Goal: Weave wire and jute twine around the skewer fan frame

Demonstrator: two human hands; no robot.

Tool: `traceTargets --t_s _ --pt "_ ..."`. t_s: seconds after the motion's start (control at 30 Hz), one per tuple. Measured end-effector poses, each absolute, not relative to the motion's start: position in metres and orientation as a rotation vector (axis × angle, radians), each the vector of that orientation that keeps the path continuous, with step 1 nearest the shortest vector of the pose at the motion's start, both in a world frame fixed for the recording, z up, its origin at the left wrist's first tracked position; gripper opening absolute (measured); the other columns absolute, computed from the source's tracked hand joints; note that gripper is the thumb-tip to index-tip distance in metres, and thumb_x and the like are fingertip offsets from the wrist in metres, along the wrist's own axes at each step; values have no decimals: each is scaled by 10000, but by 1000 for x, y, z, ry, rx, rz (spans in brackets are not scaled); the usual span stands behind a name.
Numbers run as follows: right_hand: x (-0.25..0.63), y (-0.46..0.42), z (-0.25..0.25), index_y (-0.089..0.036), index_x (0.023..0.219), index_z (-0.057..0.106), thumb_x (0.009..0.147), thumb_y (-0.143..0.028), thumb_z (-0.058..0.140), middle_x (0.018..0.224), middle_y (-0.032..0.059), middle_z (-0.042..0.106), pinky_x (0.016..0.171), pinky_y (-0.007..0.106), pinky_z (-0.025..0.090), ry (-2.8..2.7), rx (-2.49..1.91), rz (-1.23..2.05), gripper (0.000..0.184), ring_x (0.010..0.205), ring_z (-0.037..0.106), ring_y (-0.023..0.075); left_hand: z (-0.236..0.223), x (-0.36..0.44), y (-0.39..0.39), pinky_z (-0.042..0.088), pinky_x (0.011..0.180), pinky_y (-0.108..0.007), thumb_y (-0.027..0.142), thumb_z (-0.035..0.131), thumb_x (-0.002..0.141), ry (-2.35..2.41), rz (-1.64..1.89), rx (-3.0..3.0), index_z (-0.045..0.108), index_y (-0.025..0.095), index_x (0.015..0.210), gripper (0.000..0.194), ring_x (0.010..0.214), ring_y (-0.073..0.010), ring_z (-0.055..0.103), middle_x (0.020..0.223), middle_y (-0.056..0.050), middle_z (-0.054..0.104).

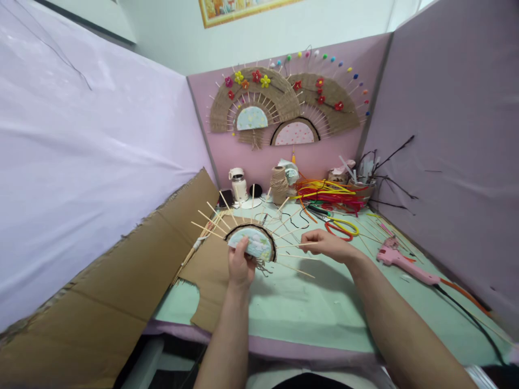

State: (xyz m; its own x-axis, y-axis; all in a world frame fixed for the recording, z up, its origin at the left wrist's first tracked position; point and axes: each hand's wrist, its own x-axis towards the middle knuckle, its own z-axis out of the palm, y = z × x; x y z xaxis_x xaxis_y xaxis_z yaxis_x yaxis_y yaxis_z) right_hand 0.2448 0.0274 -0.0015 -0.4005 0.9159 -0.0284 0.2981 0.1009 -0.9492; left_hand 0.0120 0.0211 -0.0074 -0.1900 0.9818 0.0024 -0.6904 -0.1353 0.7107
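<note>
Gripping the cloth-covered half-disc (258, 246) in your left hand (240, 266), you apparently pinched its three-o'clock stick (288, 247) with your right hand (327, 244).

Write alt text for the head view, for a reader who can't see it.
A person's left hand holds a half-round, fabric-covered piece with thin sticks fanning out, while the right hand pinches one stick. Behind the table, two decorated fans overlap against a pink panel.

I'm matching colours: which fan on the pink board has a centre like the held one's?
The left fan, with yellow flowers: its centre is pale blue, matching the held fan; the right fan has a pink one.
</note>
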Motion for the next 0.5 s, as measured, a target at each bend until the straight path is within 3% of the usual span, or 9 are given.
traceTargets --t_s 0.27,0.5 --pt "245 26 -1 -161 588 473 749 -468 585 544 -53 367 499 225 211 -1897 -1182 1315 364 520 289 75 -5 13 17 495 564 -213 271 767 584 612 1536 631 565 168 757 285 574 -102 612 655 25 651" --pt "241 26 -2 -135 638 553 736 -500 597 583 -24 450 518 224 260 -2020 -1206 1433 380 546 360 84 -6 17 16 497 545 -208 252 761 593 604 1501 595 575 167 751 258 543 -102 606 631 26 650"
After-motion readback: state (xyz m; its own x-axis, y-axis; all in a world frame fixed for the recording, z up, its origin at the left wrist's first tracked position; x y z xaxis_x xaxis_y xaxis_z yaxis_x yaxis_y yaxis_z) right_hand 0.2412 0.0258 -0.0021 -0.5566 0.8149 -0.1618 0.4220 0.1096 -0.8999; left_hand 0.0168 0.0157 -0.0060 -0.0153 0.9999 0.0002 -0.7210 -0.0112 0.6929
